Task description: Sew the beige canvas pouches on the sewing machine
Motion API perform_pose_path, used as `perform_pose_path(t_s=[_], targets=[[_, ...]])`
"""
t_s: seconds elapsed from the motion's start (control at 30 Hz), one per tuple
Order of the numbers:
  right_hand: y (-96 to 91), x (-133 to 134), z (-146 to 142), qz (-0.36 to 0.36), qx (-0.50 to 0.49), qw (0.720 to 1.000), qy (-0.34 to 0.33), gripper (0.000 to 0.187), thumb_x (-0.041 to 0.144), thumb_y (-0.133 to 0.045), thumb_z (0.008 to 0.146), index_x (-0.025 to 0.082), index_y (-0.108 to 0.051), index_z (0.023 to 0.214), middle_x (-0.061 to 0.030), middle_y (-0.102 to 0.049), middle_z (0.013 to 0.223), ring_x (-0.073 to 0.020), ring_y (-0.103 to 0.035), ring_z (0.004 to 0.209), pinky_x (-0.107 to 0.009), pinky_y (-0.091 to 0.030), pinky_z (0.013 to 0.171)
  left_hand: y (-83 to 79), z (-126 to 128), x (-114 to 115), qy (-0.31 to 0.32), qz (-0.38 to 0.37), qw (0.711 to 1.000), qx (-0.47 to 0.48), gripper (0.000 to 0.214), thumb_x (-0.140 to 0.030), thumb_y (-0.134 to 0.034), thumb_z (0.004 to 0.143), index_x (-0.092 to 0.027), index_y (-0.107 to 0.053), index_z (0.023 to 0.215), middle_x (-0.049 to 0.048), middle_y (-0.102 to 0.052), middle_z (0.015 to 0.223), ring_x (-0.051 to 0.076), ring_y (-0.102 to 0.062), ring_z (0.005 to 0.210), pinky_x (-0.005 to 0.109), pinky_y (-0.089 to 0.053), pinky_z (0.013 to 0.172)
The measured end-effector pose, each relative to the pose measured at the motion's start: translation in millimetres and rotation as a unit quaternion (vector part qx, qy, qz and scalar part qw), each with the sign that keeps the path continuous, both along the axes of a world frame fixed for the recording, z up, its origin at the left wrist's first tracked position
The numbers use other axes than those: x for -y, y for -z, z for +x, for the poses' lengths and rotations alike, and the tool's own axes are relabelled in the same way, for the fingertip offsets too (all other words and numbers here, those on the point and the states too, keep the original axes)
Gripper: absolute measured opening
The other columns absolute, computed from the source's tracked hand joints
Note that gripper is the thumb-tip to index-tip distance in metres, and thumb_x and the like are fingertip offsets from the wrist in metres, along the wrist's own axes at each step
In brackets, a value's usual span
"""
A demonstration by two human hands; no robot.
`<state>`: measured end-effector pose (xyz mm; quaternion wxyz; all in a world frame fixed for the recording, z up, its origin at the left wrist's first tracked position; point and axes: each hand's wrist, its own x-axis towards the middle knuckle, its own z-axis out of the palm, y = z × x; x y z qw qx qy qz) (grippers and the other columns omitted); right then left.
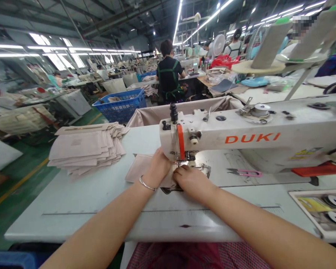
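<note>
A beige fabric piece lies flat on the sewing machine bed, its right part under the needle area. My left hand, with a silver bangle at the wrist, holds the fabric just left of the presser foot; its fingertips are partly hidden by the machine head. Close by on the right, my right hand has its fingers curled and pinched on the fabric's edge in front of the needle. The white sewing machine carries an orange guard strip and the letters DUKI.
A pile of beige fabric pieces sits on the table's left. Pink-handled snips lie under the machine arm, and a tray with bobbins is at right. Beyond stand a cloth-lined bin, a blue basket and a seated person.
</note>
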<state>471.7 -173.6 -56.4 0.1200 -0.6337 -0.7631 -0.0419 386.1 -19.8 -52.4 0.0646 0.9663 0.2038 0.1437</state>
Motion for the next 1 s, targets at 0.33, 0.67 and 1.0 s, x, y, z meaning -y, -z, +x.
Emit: perform_pose_path(t_s=[0.33, 0.67, 1.0], targets=[[20.1, 33, 4, 0.065, -0.06, 0.996, -0.007, 0.019, 0.011, -0.05, 0.095, 0.011, -0.068, 0.103, -0.0129, -0.068, 0.105, -0.0235, -0.06, 0.105, -0.037, -0.052, 0.09, 11.7, -50, 43, 0.097, -0.047, 0.993, 0.037, 0.024, -0.016, -0.048, 0.099, -0.017, -0.062, 0.119, 0.0076, -0.063, 0.121, 0.021, -0.058, 0.114, 0.039, -0.048, 0.102], [20.3, 34, 5, 0.107, -0.085, 0.99, -0.021, 0.025, 0.008, -0.046, 0.094, 0.01, -0.067, 0.106, -0.0116, -0.07, 0.099, -0.0217, -0.063, 0.101, -0.036, -0.055, 0.087, 12.4, -49, 42, 0.142, -0.011, 0.988, 0.054, 0.028, -0.014, -0.047, 0.099, -0.015, -0.059, 0.125, 0.0082, -0.065, 0.126, 0.02, -0.058, 0.118, 0.036, -0.046, 0.105], [15.7, 35, -1, 0.071, -0.077, 0.994, -0.029, 0.026, 0.008, -0.045, 0.09, 0.008, -0.067, 0.104, -0.0149, -0.069, 0.108, -0.0256, -0.061, 0.106, -0.041, -0.055, 0.09, 13.1, -53, 32, 0.161, -0.012, 0.987, 0.025, 0.03, -0.018, -0.042, 0.101, -0.016, -0.057, 0.127, 0.0089, -0.063, 0.13, 0.02, -0.057, 0.121, 0.038, -0.043, 0.107]])
